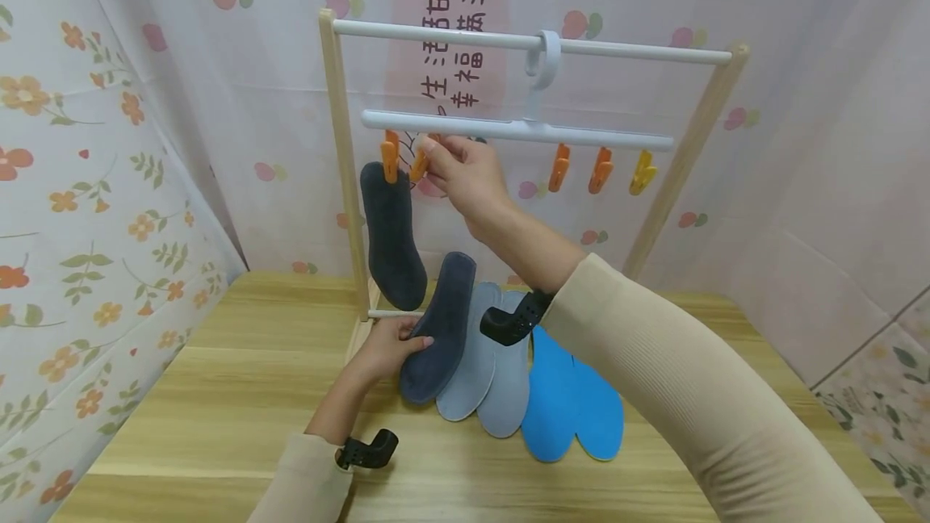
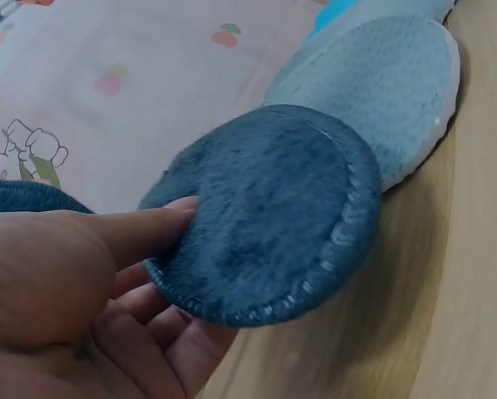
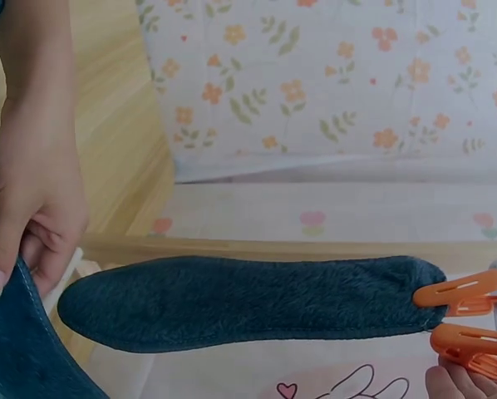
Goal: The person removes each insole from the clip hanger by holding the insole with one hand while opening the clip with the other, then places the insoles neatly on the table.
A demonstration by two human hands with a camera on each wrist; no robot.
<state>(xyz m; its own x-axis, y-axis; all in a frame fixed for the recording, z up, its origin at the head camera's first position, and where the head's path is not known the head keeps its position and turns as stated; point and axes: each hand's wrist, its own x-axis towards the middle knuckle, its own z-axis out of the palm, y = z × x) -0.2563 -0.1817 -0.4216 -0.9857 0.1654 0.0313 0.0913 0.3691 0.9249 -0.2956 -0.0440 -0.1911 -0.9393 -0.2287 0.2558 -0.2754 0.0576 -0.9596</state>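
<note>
My left hand [image 1: 388, 349] pinches a dark blue-grey fuzzy insole [image 1: 441, 337] by its side edge, near its broad end, thumb on top and fingers underneath. That insole slants over the grey ones on the table. Higher up, my right hand [image 1: 471, 176] pinches an orange clothespin [image 1: 419, 165] at the left part of the white hanger [image 1: 472, 128]. Just left of it, another orange clothespin [image 1: 390, 156] grips the narrow end of a matching dark insole [image 1: 392, 240], which hangs straight down. In the right wrist view only the fingertips of the right hand show.
Two light grey insoles [image 1: 506, 398] and two blue insoles [image 1: 550, 418] lie overlapping on the wooden table [image 1: 218, 394]. The hanger hooks over the rail of a wooden rack [image 1: 341, 168]. Two orange clothespins [image 1: 559, 169] and a yellow clothespin [image 1: 643, 173] hang at its right.
</note>
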